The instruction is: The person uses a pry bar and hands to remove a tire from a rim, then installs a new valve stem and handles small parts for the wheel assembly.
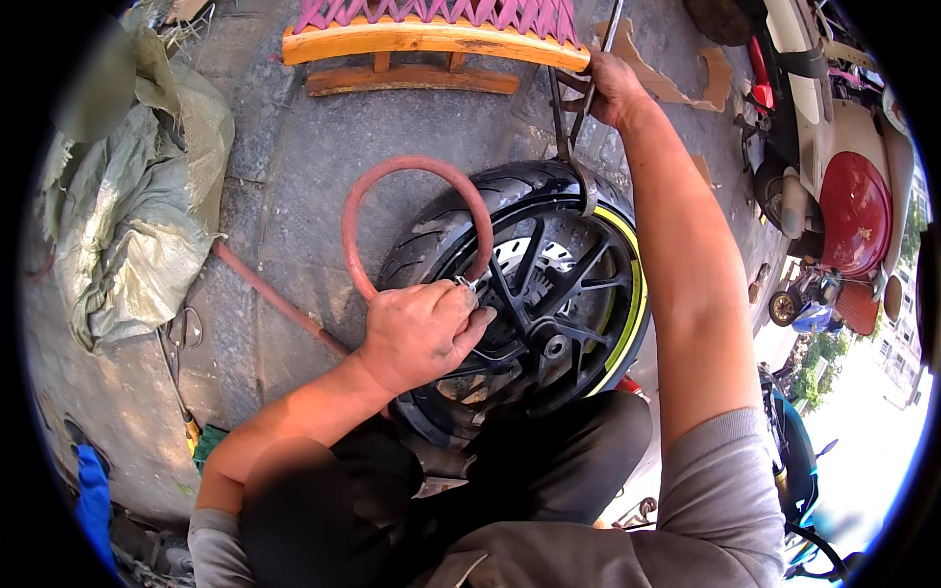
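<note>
A black spoked motorcycle wheel (573, 338) with its tyre (441, 220) lies in front of my knees, a yellow-green stripe along its rim. My left hand (417, 333) is closed around the metal-fitted end of a red rubber hose (419, 165), over the wheel's left side. The hose loops above that hand and runs back to the left. At the top, beside the stool, my right hand (613, 90) wraps round a long metal bar (582, 120). A hooked metal piece (589, 194) below it rests over the rim. Part of the wheel is hidden by my left hand and leg.
A wooden stool (431, 39) with purple woven straps stands beyond the wheel. Crumpled woven sacking (137, 235) lies at left, near a screwdriver (183, 416). Torn cardboard (662, 64) lies at upper right. Parked scooters, one with a dark red panel (856, 213), line the right side.
</note>
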Motion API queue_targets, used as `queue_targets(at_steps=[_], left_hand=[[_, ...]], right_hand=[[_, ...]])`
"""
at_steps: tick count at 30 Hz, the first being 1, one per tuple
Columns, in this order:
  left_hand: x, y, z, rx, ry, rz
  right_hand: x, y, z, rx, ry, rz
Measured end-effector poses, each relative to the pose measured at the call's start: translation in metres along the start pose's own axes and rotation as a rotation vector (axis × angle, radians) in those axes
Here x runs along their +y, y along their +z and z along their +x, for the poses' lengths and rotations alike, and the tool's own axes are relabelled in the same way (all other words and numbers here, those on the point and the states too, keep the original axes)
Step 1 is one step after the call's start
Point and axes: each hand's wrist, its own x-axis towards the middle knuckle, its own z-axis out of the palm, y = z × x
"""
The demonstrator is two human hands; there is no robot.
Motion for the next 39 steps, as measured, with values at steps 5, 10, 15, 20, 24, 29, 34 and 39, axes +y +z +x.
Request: queue_targets(at_steps=[5,10,15,20,24,29,34,39], left_hand=[[0.003,0.001,-0.001,0.011,-0.006,0.003],[0.004,0.003,-0.003,0.022,-0.008,-0.02],[0.003,0.004,-0.002,0.011,-0.017,0.004],[0.004,0.003,-0.001,0.004,-0.007,0.028],[0.005,0.004,-0.003,0.022,0.003,0.037],[0.006,0.007,-0.003,0.02,-0.006,0.007],[0.005,0.004,-0.007,0.004,-0.03,-0.03],[0.006,0.002,-0.007,0.018,-0.029,0.008]], right_hand=[[0.011,-0.009,-0.018,-0.177,0.075,0.063],[0.002,-0.03,-0.026,-0.195,0.007,0.093],[0.0,-0.042,-0.027,-0.156,0.029,0.133],[0.002,-0.034,-0.007,-0.126,0.096,0.057],[0.004,-0.048,-0.002,-0.185,0.142,0.112],[0.002,-0.043,-0.012,-0.082,0.006,0.064],[-0.035,-0.03,-0.044,0.015,-0.447,0.289],[-0.059,-0.021,-0.055,-0.059,-0.584,0.352]])
